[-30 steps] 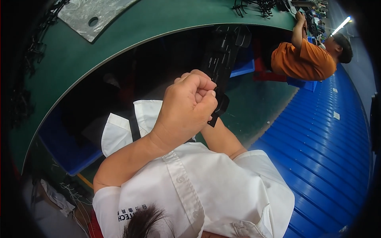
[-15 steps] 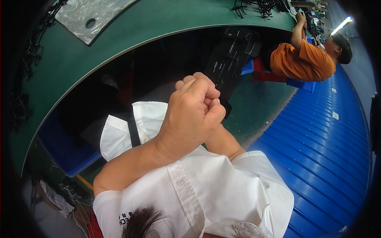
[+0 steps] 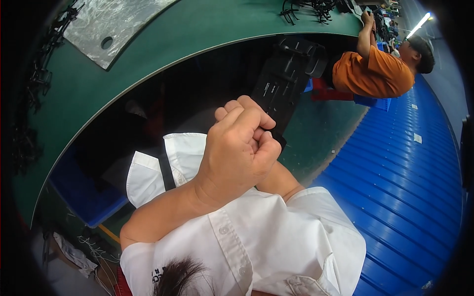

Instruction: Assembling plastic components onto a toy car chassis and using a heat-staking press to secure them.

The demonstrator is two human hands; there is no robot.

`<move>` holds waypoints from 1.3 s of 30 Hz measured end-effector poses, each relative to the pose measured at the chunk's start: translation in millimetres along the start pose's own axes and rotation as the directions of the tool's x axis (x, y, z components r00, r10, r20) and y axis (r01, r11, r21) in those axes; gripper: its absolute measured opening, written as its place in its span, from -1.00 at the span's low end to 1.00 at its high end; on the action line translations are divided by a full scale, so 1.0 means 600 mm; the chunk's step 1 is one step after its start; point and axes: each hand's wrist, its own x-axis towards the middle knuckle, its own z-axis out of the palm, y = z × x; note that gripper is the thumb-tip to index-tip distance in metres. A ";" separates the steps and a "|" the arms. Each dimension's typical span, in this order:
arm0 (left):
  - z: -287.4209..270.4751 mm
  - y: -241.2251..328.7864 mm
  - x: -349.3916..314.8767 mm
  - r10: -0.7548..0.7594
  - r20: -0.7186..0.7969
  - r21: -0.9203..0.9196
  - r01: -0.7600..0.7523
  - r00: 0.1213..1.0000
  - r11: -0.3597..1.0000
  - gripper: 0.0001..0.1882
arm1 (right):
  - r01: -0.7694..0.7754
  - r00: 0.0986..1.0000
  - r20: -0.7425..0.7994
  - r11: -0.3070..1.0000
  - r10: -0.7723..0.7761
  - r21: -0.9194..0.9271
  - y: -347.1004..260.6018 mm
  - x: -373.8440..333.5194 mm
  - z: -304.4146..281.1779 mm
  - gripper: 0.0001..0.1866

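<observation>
A long black moulded plastic part, with raised ribs and a looped end, extends away from me toward the table edge. My left hand is closed at its near end, fingers curled and thumb pressed toward the forefinger. Whatever sits between those fingertips is too small or too hidden to make out. Behind it, my right hand is out of sight; only the right forearm shows, leading up to the part's near end.
A green table curves across the far side, with a silvery plate having a round hole and several black wiry parts. A blue bin stands below left. At far right, a person in orange works beside blue ribbed flooring.
The far end of the black part has tilted slightly. My left hand keeps nearly the same closed pose, and the whole view has shifted a little.
</observation>
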 end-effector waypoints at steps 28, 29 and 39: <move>0.036 -0.008 0.029 0.244 -0.124 0.153 -0.225 0.962 0.962 -0.85 | 0.114 0.969 0.221 0.993 -0.113 0.005 -0.032 0.036 -0.009 -0.88; 0.035 -0.008 0.030 0.244 -0.123 0.152 -0.224 0.962 0.963 -0.85 | 0.117 0.966 0.229 0.993 -0.116 0.012 -0.031 0.038 -0.009 -0.88; 0.028 -0.004 0.033 0.299 -0.089 0.267 -0.267 0.950 0.926 -0.86 | 0.099 0.968 0.235 0.994 -0.085 -0.052 -0.029 0.045 -0.004 -0.88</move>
